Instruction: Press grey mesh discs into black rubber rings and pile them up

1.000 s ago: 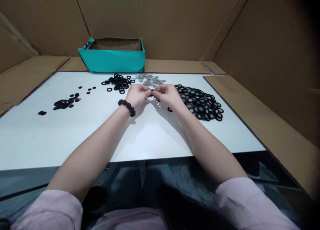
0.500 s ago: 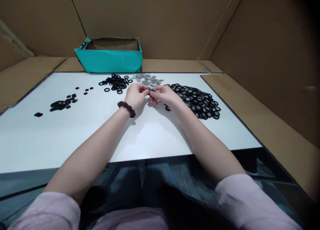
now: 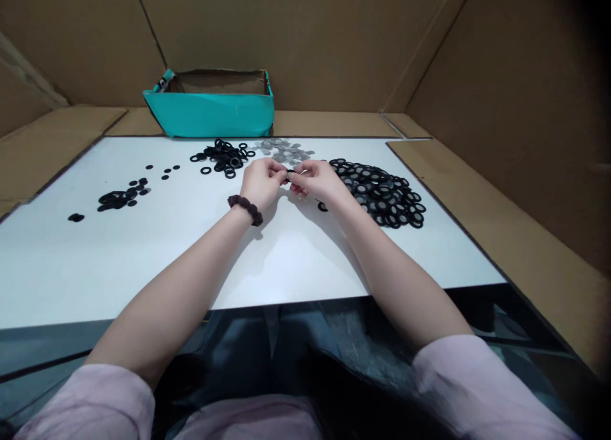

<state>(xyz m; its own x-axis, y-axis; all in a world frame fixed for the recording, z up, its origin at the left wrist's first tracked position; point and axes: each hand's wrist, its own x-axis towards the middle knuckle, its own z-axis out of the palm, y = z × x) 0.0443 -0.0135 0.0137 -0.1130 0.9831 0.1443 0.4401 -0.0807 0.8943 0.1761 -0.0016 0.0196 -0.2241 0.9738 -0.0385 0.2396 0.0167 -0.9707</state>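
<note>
Over the middle of the white tabletop, my left hand and my right hand meet at the fingertips. Both pinch one small black ring, mostly covered by the fingers. Just beyond them lie loose grey discs in a scattered heap. A pile of plain black rings is behind and left of my left hand. Close to the right of my right hand spreads a large heap of black rings with grey centres. My left wrist wears a dark braided band.
A turquoise open box stands at the back. Small black discs lie scattered on the left of the white tabletop. Cardboard walls rise behind and at both sides.
Both hands keep pinching the small black ring at almost the same spot. The whole view has shifted very slightly; the heaps look the same.
</note>
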